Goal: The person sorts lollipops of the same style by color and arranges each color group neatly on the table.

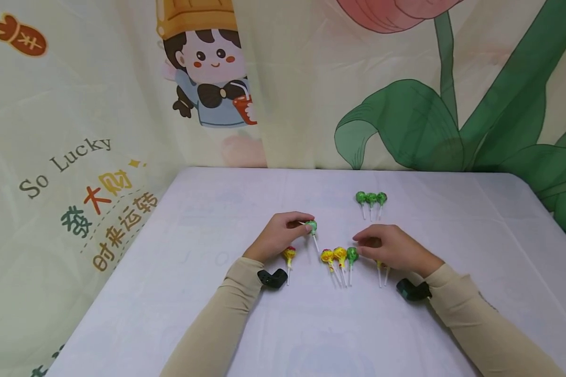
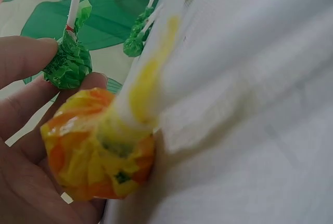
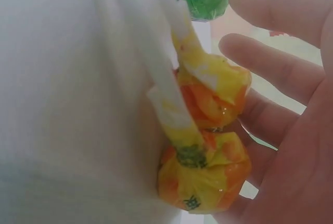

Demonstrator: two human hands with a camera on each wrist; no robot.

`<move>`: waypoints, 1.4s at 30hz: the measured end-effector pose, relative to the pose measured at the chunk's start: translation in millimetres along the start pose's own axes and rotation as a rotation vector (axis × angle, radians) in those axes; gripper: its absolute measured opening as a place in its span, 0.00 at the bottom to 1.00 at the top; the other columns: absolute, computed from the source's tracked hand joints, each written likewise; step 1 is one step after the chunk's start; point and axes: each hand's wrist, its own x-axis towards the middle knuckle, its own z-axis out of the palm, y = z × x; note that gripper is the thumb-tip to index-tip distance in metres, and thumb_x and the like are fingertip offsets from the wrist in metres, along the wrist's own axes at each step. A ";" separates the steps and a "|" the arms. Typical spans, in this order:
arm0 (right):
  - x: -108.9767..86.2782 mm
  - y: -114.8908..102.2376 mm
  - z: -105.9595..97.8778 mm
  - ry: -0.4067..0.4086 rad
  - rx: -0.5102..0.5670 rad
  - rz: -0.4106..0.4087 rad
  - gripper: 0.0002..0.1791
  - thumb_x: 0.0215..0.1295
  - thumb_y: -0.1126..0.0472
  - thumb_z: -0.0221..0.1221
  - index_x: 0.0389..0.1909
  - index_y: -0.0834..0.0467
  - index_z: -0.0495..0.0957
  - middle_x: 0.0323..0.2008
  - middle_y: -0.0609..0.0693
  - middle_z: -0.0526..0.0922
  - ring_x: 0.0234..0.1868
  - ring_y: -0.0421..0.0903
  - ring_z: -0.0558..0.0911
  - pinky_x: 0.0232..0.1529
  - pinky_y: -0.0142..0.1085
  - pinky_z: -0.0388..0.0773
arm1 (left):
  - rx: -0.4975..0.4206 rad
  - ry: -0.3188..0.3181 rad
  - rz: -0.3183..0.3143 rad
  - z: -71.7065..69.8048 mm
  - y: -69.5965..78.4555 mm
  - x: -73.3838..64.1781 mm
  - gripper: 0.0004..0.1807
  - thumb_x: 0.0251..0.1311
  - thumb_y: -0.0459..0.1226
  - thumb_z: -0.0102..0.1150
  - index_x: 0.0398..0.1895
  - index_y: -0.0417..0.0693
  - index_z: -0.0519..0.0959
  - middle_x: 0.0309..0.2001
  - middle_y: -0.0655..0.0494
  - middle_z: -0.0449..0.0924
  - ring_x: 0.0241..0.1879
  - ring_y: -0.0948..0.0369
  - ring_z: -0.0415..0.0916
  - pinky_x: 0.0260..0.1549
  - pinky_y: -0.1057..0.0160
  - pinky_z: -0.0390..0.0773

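Note:
My left hand [image 1: 280,235] pinches a green-wrapped lollipop [image 1: 312,226] by its head, its white stick slanting down toward the table. Just below that hand lies a yellow lollipop [image 1: 289,254], large and close in the left wrist view. My right hand [image 1: 396,248] hovers with fingers loosely extended, thumb tip right at another green lollipop [image 1: 352,255]. That one lies beside two yellow lollipops [image 1: 334,256] in the middle. Beneath the right palm are two yellow-orange lollipops [image 3: 205,172], mostly hidden in the head view; the fingers are not curled round them.
Three green lollipops [image 1: 371,198] lie in a row farther back on the white-covered table [image 1: 264,193]. A printed cloth backdrop [image 1: 302,104] hangs behind the table and along its left side. Each wrist carries a black camera [image 1: 272,278].

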 end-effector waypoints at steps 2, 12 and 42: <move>1.7 0.4 0.5 -0.002 -0.004 -0.009 0.18 0.66 0.54 0.66 0.54 0.55 0.83 0.48 0.44 0.83 0.46 0.43 0.79 0.49 0.40 0.79 | 0.003 -0.005 -0.006 -2.5 1.8 0.0 0.21 0.68 0.47 0.62 0.60 0.48 0.81 0.49 0.62 0.83 0.46 0.61 0.80 0.43 0.57 0.77; 3.7 -1.0 -2.9 0.003 -0.031 -0.030 0.18 0.65 0.54 0.67 0.53 0.56 0.83 0.47 0.43 0.83 0.46 0.43 0.79 0.49 0.42 0.78 | 0.048 -0.041 -0.068 -12.5 17.2 13.3 0.19 0.69 0.46 0.62 0.59 0.50 0.82 0.43 0.59 0.85 0.45 0.57 0.80 0.38 0.58 0.75; 10.3 5.0 0.2 -0.014 -0.051 -0.101 0.17 0.62 0.50 0.70 0.50 0.51 0.86 0.41 0.40 0.81 0.41 0.41 0.77 0.43 0.39 0.76 | 0.100 -0.033 -0.166 0.5 39.3 97.4 0.17 0.67 0.36 0.62 0.57 0.43 0.82 0.47 0.53 0.84 0.42 0.60 0.82 0.55 0.57 0.73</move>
